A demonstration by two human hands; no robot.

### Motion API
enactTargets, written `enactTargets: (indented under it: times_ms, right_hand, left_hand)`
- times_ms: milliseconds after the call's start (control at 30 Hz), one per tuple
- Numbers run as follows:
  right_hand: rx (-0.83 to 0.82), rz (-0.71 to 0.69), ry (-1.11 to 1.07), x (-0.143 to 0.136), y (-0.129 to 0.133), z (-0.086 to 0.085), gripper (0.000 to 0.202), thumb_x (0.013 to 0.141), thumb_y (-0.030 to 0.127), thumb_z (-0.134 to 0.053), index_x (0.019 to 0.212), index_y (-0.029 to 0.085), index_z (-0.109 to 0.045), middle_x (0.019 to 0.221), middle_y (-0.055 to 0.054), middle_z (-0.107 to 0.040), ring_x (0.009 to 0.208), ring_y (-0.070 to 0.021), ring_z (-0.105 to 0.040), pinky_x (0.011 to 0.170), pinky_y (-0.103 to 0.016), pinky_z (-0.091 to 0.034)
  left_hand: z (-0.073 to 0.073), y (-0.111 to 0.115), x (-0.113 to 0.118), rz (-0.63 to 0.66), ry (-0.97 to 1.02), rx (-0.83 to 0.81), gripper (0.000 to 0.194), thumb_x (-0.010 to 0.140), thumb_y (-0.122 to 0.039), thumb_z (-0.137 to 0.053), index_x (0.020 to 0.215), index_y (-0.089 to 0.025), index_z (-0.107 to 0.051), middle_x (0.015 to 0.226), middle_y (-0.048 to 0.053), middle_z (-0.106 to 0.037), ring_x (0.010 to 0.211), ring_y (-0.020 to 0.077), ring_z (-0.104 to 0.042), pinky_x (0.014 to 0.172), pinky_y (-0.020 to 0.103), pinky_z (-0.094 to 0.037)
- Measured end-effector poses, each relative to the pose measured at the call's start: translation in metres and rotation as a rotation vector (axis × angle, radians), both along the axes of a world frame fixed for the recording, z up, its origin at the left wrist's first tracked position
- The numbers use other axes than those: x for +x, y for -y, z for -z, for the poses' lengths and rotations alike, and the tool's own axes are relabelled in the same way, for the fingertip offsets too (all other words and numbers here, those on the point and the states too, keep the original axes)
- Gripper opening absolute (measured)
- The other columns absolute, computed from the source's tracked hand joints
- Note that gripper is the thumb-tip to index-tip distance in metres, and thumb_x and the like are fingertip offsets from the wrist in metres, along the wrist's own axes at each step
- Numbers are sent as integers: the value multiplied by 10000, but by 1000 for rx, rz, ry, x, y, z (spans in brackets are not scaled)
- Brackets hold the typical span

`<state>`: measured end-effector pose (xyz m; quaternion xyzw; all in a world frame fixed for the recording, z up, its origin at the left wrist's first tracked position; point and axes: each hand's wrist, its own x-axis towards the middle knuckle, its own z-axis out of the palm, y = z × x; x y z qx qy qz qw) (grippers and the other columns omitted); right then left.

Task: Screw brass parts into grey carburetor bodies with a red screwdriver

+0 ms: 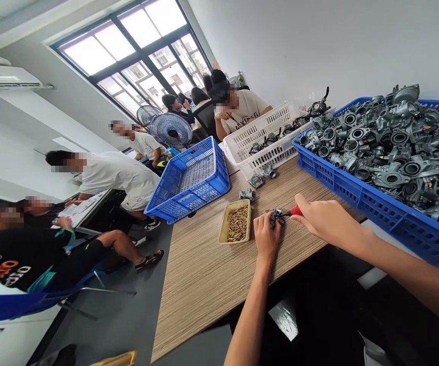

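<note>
On the wooden table, my left hand holds a small grey metal part against the surface. My right hand is closed around the red handle of a screwdriver, whose shaft reaches to that part. Just left of my left hand stands a tan tray filled with small brass pieces. Behind the tray lies a loose metal casting, and two more rest near the white crate.
A blue crate heaped with metal castings stands at the right. Beyond the table's middle are a white crate with some castings and a blue crate. One person sits across the table; several others are at the left and back.
</note>
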<state>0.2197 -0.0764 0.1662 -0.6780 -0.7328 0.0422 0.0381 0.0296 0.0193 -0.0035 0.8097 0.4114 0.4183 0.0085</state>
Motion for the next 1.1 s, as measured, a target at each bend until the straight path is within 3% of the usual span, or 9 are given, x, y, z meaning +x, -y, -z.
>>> enactTargets:
  times_ms: [167, 267, 367, 500, 567, 833, 933, 1000, 1100]
  right_hand:
    - [42, -44, -85, 8, -1, 6, 207, 1112, 374, -488, 1177, 177, -484, 937, -105, -772, 838, -271, -775, 536, -303, -299]
    - [91, -150, -199, 13, -1, 11, 161, 1073, 227, -526, 1216, 203, -456, 1099, -72, -751, 896, -237, -765, 557, -298, -320]
    - [99, -149, -197, 13, -2, 13, 170, 1034, 80, -477, 1148, 207, -468, 1115, -63, -727, 898, -210, -751, 576, -295, -325]
    - [117, -93, -153, 9, -5, 12, 20, 1088, 202, -486, 1101, 194, -474, 1006, -77, -731, 877, -234, -748, 566, -305, -299]
    - [105, -71, -122, 8, -6, 11, 89, 1091, 267, -512, 1107, 188, -474, 961, -87, -732, 851, -252, -748, 553, -311, -270]
    - [88, -174, -238, 14, -4, 15, 139, 1036, 113, -480, 1123, 216, -443, 1057, -53, -735, 860, -213, -747, 576, -294, -285]
    - [62, -95, -157, 10, -5, 12, 63, 1083, 229, -479, 1130, 198, -451, 925, -71, -742, 826, -245, -756, 553, -306, -256]
    - [38, -45, -103, 9, -6, 10, 130, 1102, 308, -473, 1137, 184, -455, 852, -81, -737, 791, -266, -759, 542, -311, -244]
    - [34, -31, -92, 11, -6, 10, 145, 1102, 321, -472, 1140, 182, -452, 860, -88, -741, 800, -277, -764, 544, -315, -250]
  left_hand:
    - [0, 0, 0, -7, -7, 1, 231, 979, -187, -639, 1209, -205, -663, 1077, 90, -726, 1015, 254, -612, 949, 396, -518]
    - [0, 0, 0, -7, -6, -2, 238, 979, -186, -637, 1215, -204, -660, 1089, 93, -725, 1022, 257, -608, 951, 400, -517]
    - [1, 0, 0, -5, -1, -3, 236, 981, -187, -632, 1215, -210, -660, 1085, 91, -724, 1018, 256, -609, 945, 398, -517]
    - [0, 0, -1, 0, 5, 8, 235, 983, -188, -636, 1216, -209, -658, 1074, 89, -726, 1012, 256, -604, 944, 396, -515]
    - [0, 0, -1, -1, 10, 11, 235, 981, -186, -640, 1214, -207, -658, 1074, 89, -727, 1012, 257, -600, 945, 394, -515]
    - [-1, 0, 0, -17, 4, -12, 231, 984, -193, -631, 1212, -207, -662, 1079, 87, -725, 1014, 254, -603, 956, 399, -513]
    - [-1, 0, 0, -20, 5, -28, 232, 987, -204, -626, 1215, -215, -666, 1084, 89, -726, 1024, 257, -609, 962, 407, -515]
    - [-1, 0, 0, -19, 9, -33, 234, 988, -208, -624, 1218, -217, -666, 1089, 92, -727, 1033, 261, -611, 962, 412, -517]
    - [0, 0, 0, -23, 9, -38, 235, 988, -213, -621, 1218, -219, -667, 1090, 95, -726, 1038, 265, -612, 962, 422, -517]
